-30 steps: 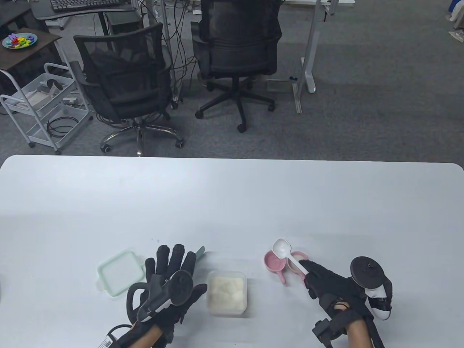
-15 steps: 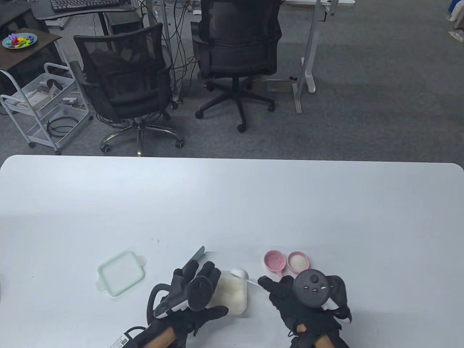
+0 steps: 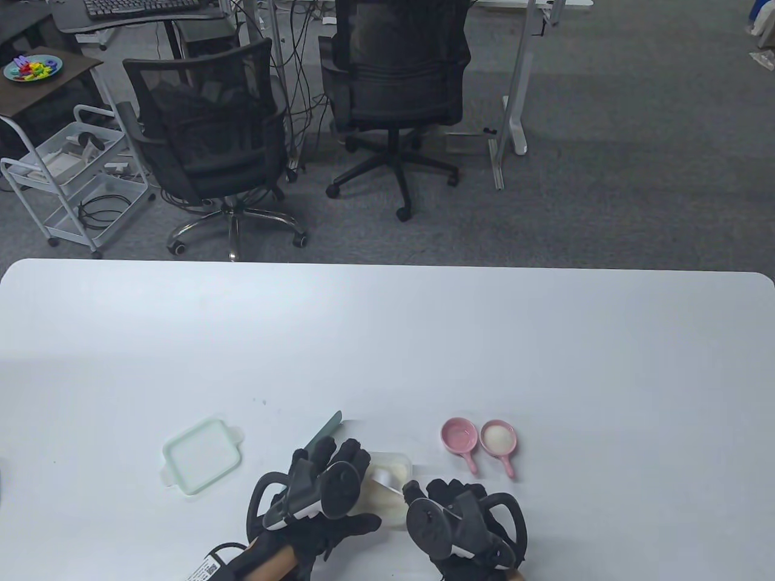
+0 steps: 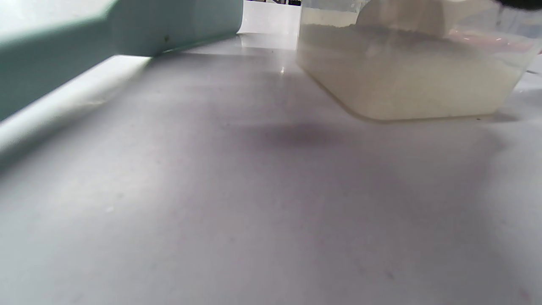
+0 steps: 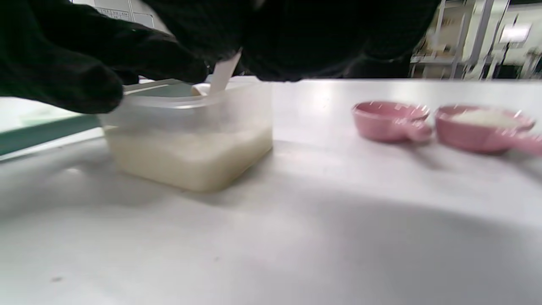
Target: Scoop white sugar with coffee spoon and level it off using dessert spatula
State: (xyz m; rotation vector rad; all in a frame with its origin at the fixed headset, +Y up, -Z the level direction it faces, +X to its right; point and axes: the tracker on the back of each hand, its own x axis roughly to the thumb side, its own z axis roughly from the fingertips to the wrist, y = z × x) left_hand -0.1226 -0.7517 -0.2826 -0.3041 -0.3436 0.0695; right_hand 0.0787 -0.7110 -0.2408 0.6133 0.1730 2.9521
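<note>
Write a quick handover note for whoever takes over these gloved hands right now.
Right hand grips the white plastic coffee spoon, its bowl down in the clear square sugar container.
Left hand holds the mint-green dessert spatula, blade pointing away over the table beside the container.
Green-rimmed lid lies to the left; two pink handled dishes to the right, the right one with sugar in it.
Scooping is underway.
Left: lift the spoonful, level it with the spatula.

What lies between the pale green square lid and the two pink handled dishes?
In the table view, the clear plastic sugar tub, with the left hand and green dessert spatula beside it; the lid and pink dishes flank them.
</note>
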